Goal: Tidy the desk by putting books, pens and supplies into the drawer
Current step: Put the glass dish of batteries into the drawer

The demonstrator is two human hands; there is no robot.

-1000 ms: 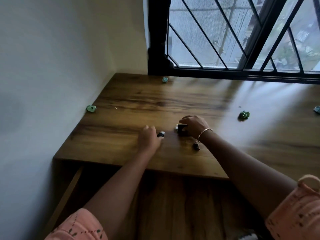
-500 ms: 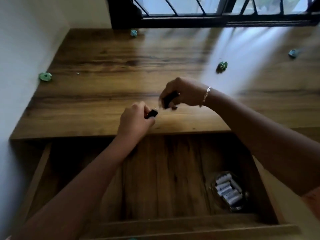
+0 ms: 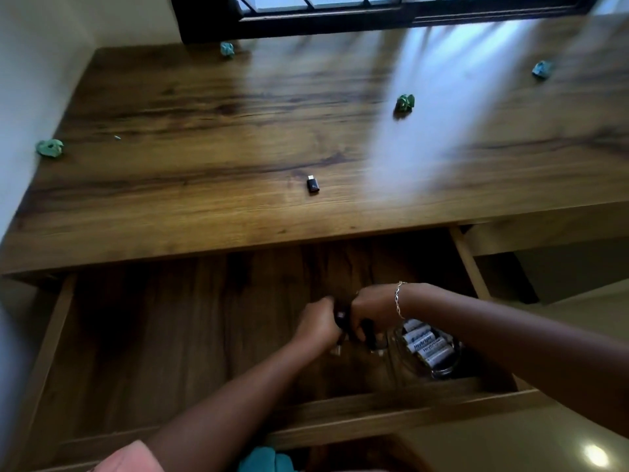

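Note:
The wooden drawer [image 3: 381, 408] stands pulled out under the desk [image 3: 190, 206]. Both my hands are low inside it, side by side. My left hand [image 3: 318, 323] grips a small black adapter [image 3: 340, 318]. My right hand [image 3: 372, 306], with a bracelet at the wrist, holds another small black adapter [image 3: 369, 332] just left of a clear glass bowl [image 3: 442, 369] of white batteries [image 3: 425, 344]. One more black adapter [image 3: 313, 186] lies alone on the desk top near its front edge.
Several crumpled green paper balls lie on the desk: by the left wall [image 3: 50, 148], at the back [image 3: 227, 49], centre right [image 3: 405, 103] and far right [image 3: 542, 69]. A barred window frame [image 3: 374, 18] runs along the back. The white wall closes the left side.
Both hands lifted small black adapters off the desk and came down into the open drawer. One adapter stayed on the desk. The camera tilted downward.

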